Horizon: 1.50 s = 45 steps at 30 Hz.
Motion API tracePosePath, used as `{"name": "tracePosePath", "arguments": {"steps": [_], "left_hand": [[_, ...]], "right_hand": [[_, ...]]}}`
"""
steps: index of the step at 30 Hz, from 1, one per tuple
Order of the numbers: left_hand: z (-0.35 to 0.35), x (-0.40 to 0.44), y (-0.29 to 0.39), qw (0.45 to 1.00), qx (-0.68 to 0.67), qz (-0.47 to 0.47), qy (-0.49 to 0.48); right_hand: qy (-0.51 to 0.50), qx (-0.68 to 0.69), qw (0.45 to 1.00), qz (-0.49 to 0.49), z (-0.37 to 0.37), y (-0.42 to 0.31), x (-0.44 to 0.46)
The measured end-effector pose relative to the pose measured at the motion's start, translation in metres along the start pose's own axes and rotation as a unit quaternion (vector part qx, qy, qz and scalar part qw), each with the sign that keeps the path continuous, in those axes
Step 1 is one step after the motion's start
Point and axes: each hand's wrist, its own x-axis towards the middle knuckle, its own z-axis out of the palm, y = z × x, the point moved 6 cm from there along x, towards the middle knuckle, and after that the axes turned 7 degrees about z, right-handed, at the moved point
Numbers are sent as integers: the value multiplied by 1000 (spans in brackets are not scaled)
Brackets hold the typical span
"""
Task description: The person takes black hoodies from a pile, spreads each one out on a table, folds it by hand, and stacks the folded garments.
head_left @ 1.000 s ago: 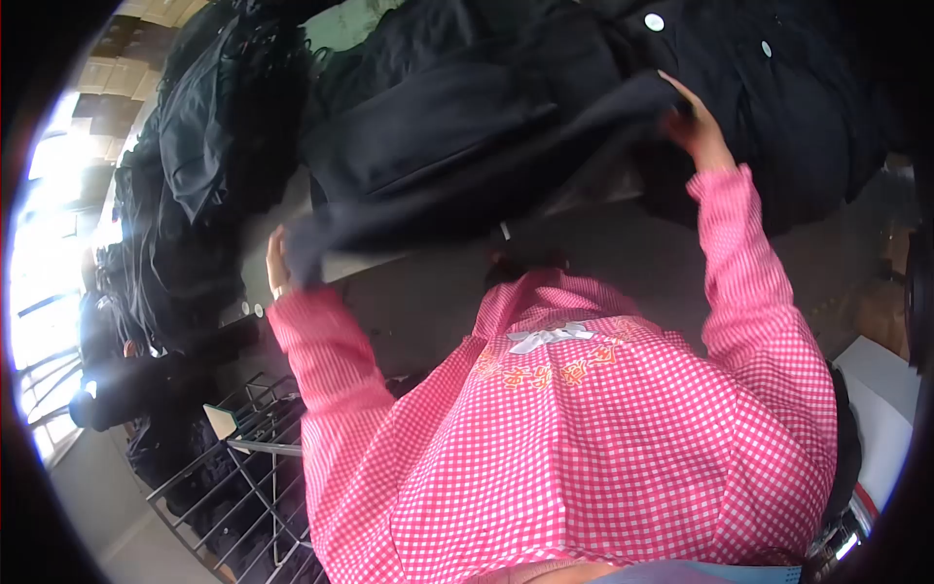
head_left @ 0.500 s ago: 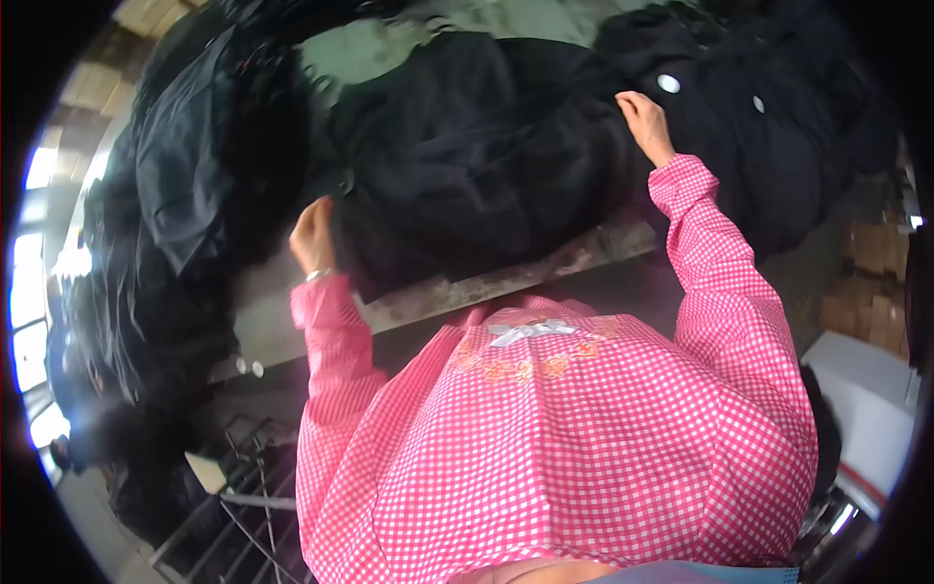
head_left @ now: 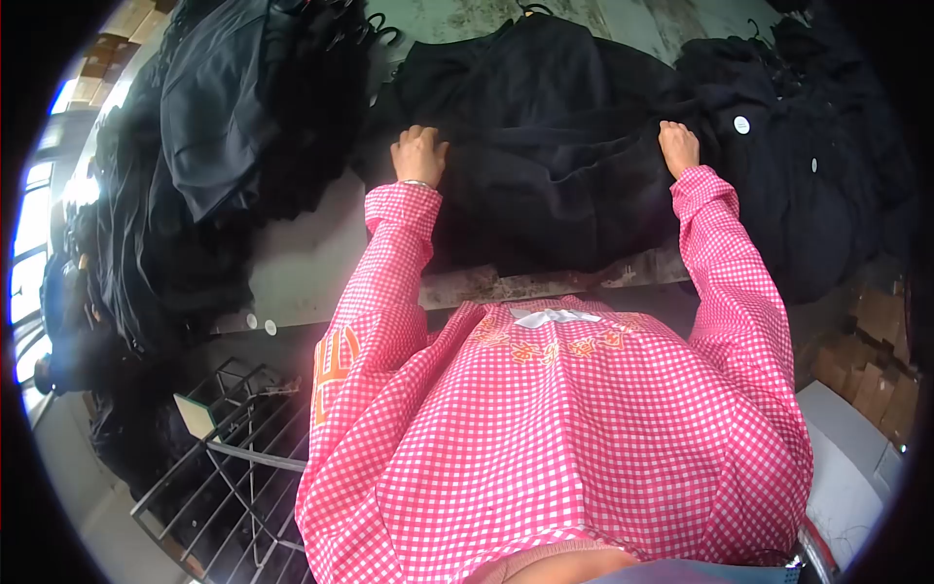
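Note:
A black garment (head_left: pixel 564 214) lies spread over the table in front of me, its upper part folded across, with a hanger hook (head_left: pixel 533 9) at its far end. My left hand (head_left: pixel 418 156) is closed on the garment's left side, knuckles up and fingertips curled into the cloth. On the opposite side, my right hand (head_left: pixel 679 149) grips the right edge with bent fingers. The cloth between both hands shows crosswise folds. How much fabric each hand holds is hidden by the dark material.
Dark garments on hangers (head_left: pixel 214 127) are heaped at the left. More black clothes (head_left: pixel 788 195) with round white stickers (head_left: pixel 741 125) lie at the right. A metal rack (head_left: pixel 243 477) stands low at left, near the table edge (head_left: pixel 467 285). Cardboard boxes (head_left: pixel 876 389) sit at the right.
My left hand has moved forward from the garment's near left corner to farther up its side. My right hand has shifted slightly inward along the right edge. The whole view has shifted too.

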Motion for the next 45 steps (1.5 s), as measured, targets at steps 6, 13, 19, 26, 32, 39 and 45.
{"name": "tracePosePath", "arguments": {"steps": [6,13,19,26,32,39,45], "left_hand": [[-12,-1,-13,998,-57,17,-20],[-129,-60,-39,783,-511,-321,152],[-175,-73,10,942,-291,-161,41],[-256,-48,34,925,-314,-177,117],[-207,58,-36,948,-220,-170,154],[-21,164,-103,978,-16,-207,20],[88,163,-142,978,29,-178,-100]], "right_hand": [[46,282,933,219,-53,77,-20],[139,386,832,373,-118,208,-101],[221,413,833,295,-143,216,-123],[228,412,855,216,-191,239,-91],[217,361,882,208,-162,232,66],[0,303,932,200,34,136,244],[-163,256,908,289,138,90,236]]}}
